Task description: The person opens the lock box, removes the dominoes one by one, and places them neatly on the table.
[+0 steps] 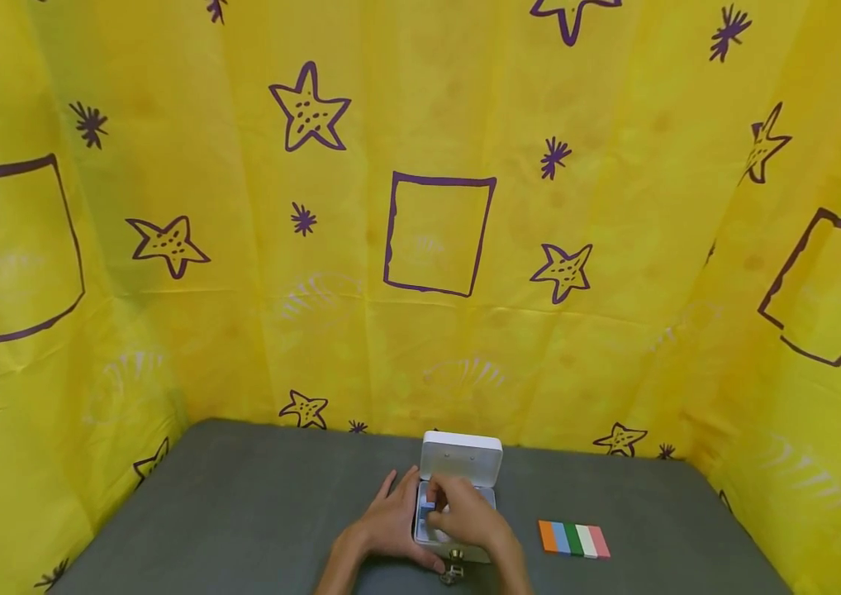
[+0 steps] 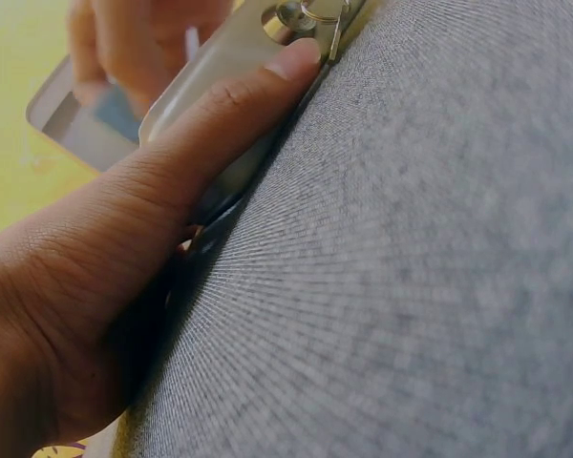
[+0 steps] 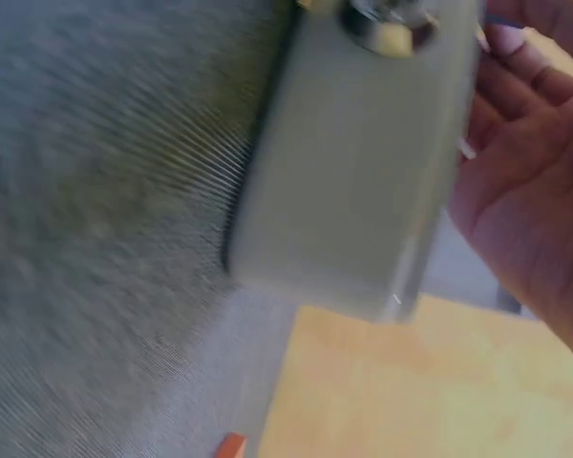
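Note:
A small white metal cash box stands on the grey table with its lid raised. Along its left side lies my left hand, fingers straight, the thumb pressing the front near the lock. Keys hang from that lock. My right hand reaches over the box from the front right, fingers curled down inside. Its fingertips pinch a small blue piece, also visible as a blue patch from above. The right hand covers much of the box's interior.
Right of the box lies a striped row of flat pieces in orange, blue, green, white and pink. Yellow curtains with purple drawings enclose the grey table at the back and both sides.

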A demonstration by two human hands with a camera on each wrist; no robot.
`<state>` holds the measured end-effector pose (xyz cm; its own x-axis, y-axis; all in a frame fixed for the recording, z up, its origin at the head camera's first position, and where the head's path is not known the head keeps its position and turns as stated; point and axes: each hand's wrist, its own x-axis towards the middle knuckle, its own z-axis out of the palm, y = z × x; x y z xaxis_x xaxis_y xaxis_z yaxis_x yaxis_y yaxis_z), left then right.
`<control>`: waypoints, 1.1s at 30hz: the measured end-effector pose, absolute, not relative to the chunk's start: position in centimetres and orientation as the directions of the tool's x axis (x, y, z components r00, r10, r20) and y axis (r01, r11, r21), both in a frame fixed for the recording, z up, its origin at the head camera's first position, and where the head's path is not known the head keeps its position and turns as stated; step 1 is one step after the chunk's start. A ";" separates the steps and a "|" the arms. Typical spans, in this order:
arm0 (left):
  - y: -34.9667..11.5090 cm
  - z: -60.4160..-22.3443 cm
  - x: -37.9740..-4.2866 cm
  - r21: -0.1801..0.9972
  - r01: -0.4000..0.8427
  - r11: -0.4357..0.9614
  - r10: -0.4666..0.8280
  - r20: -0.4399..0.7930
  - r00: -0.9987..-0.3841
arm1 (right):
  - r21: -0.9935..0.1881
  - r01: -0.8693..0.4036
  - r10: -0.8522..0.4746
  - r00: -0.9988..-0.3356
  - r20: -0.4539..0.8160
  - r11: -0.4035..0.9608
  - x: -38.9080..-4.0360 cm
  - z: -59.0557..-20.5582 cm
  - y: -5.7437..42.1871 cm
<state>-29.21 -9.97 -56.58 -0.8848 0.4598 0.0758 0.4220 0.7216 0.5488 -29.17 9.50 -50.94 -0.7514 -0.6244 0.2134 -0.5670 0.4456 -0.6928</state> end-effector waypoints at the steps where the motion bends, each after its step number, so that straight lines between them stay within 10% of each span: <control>1: -10.0 -56.6 -29.3 0.555 0.422 0.717 0.460 0.077 -0.885 | -0.724 -0.550 -0.626 -0.751 0.211 0.416 -29.2 -50.6 9.7; 9: -10.3 -57.5 -29.9 0.610 0.410 0.678 0.465 0.077 -0.882 | -0.868 -0.457 -0.651 -0.722 0.234 0.194 -28.6 -47.4 11.5; 33: -10.3 -58.2 -30.4 0.601 0.429 0.675 0.469 0.099 -0.878 | -0.852 -0.506 -0.596 -0.728 0.338 0.135 -27.2 -44.7 13.0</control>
<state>-30.43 -10.35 -58.23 -0.8775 0.4692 0.0987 0.4285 0.6751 0.6006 -27.15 12.97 -44.69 -0.7282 -0.5963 0.3378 -0.5057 0.1349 -0.8521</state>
